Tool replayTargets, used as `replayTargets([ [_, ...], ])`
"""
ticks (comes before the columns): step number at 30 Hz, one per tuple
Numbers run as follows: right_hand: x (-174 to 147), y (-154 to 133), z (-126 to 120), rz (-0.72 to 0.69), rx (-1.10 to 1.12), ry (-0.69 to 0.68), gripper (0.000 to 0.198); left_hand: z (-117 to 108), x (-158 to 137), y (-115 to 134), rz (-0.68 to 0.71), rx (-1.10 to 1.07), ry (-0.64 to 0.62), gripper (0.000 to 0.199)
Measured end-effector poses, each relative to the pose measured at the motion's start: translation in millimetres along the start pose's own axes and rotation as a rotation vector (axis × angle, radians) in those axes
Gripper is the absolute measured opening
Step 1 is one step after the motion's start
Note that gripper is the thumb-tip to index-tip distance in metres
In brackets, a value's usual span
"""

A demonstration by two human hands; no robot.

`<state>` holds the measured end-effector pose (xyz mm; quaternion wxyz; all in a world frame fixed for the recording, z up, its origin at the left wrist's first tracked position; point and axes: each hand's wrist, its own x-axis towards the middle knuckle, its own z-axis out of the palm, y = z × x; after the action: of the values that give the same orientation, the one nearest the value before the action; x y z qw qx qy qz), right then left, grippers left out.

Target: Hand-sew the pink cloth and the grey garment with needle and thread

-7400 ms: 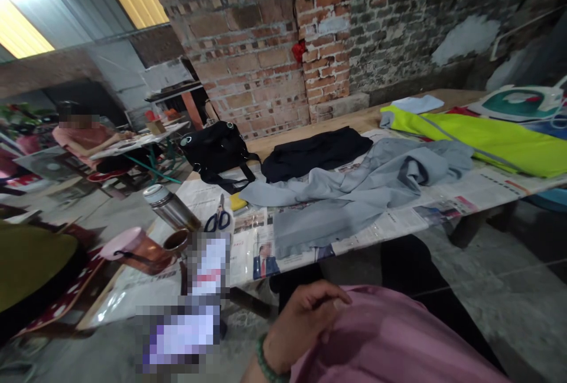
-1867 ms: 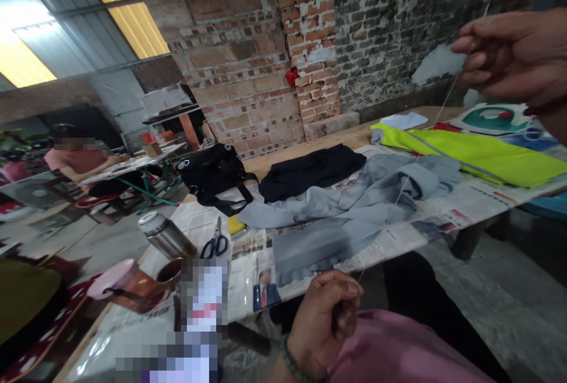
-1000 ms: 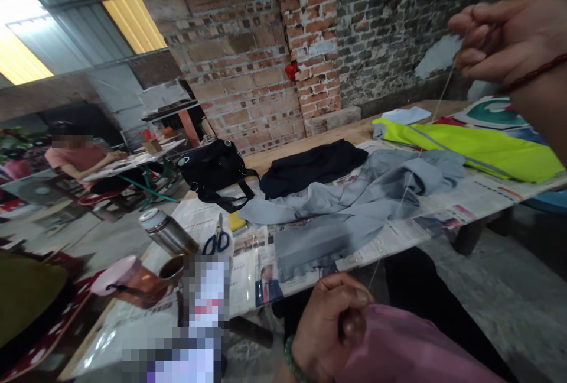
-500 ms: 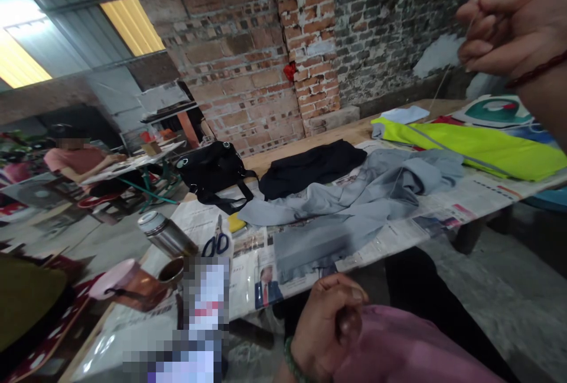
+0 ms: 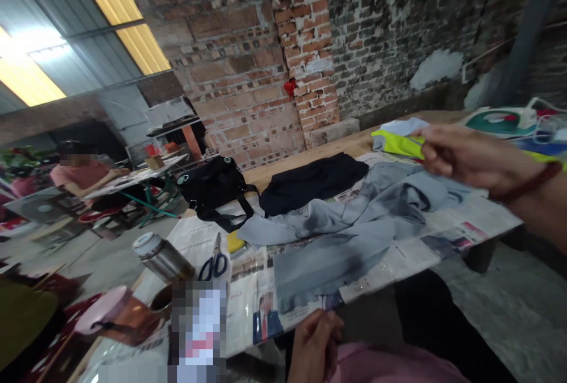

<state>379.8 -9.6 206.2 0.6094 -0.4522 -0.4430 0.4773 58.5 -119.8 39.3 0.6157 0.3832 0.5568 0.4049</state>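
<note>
My right hand (image 5: 460, 155) is closed in a pinch in front of the yellow-green fabric (image 5: 401, 144), at the table's right side. A thin thread ran from these fingers half a second ago; blur hides it now. My left hand (image 5: 315, 338) is closed low by the table's front edge, near my lap, and whatever it holds is hidden. Between the hands lies crumpled grey fabric (image 5: 354, 211), with a flat grey piece (image 5: 310, 270) in front of it. A folded black cloth (image 5: 314, 182) lies behind.
Scissors (image 5: 213, 265), a yellow piece (image 5: 235, 242), a steel flask (image 5: 163, 257) and a lidded pink cup (image 5: 119, 315) are on the left. A black bag (image 5: 215, 188) stands behind them. An iron (image 5: 500, 120) sits far right. Another person (image 5: 84, 173) sits at a distant table.
My right hand has come down and left from high on the right to just above the table. My left hand has dropped slightly. The view has tilted up a little.
</note>
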Motion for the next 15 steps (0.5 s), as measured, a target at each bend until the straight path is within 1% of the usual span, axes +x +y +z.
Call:
replayTargets([
  [2, -12, 46, 3, 0.095, -0.052, -0.106, 0.024, -7, 5, -1, 0.027, 0.028, 0.071, 0.044],
  [5, -29, 113, 13, 0.272, -0.055, -0.15, 0.034, -12, 10, 4, 0.083, 0.058, 0.125, 0.048],
  [7, -38, 148, 23, 0.287, -0.015, -0.174, 0.039, -11, 13, 11, 0.114, 0.087, 0.144, 0.045],
  [9, -45, 175, 35, 0.291, -0.012, -0.203, 0.046, -8, 18, 21, 0.172, 0.136, 0.165, 0.037],
  [11, -49, 195, 47, 0.28, -0.06, -0.237, 0.047, -4, 28, 33, 0.316, 0.236, 0.182, 0.024],
  [13, -50, 210, 56, 0.267, -0.178, -0.252, 0.044, 3, 44, 44, 0.526, 0.395, 0.194, 0.013],
  [14, -50, 216, 59, 0.246, -0.253, -0.249, 0.042, 7, 54, 48, 0.628, 0.491, 0.189, 0.013],
  [15, -50, 221, 60, 0.209, -0.332, -0.241, 0.039, 13, 65, 52, 0.717, 0.59, 0.178, 0.017],
])
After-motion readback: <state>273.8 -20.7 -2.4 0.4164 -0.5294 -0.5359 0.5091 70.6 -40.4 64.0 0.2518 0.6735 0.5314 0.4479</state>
